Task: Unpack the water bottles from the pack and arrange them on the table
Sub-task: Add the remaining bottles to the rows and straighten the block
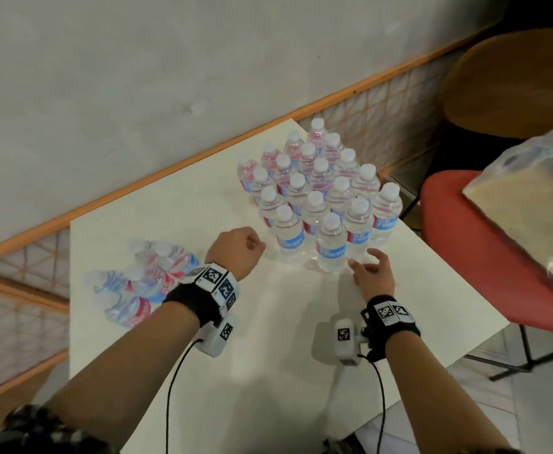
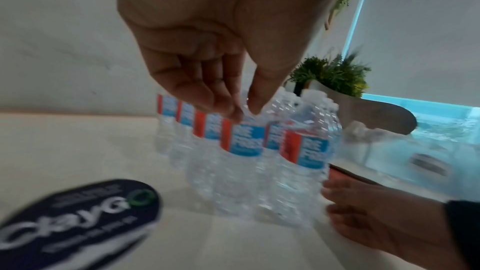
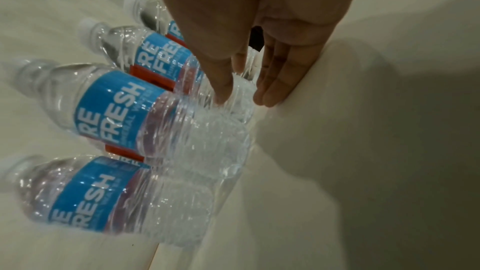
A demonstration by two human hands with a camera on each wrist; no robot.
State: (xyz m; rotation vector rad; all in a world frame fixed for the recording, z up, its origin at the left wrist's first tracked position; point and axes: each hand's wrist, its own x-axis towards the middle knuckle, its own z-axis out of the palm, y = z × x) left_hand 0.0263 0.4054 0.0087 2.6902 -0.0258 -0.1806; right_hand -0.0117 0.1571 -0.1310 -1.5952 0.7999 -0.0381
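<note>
Most clear plastic water bottles point(image 1: 321, 173) stand grouped upper centre on the white counter point(image 1: 268, 371); a few lying bottles point(image 1: 144, 280) lower left await arranging. Left hand point(image 1: 235, 249) loosely curled, right hand point(image 1: 375, 273) straight-fingered, both empty.

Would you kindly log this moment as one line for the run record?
phase: arranging | standing bottles: block on table | lying bottles: left side | left grip: empty, loosely curled | right grip: open beside front bottle
</note>
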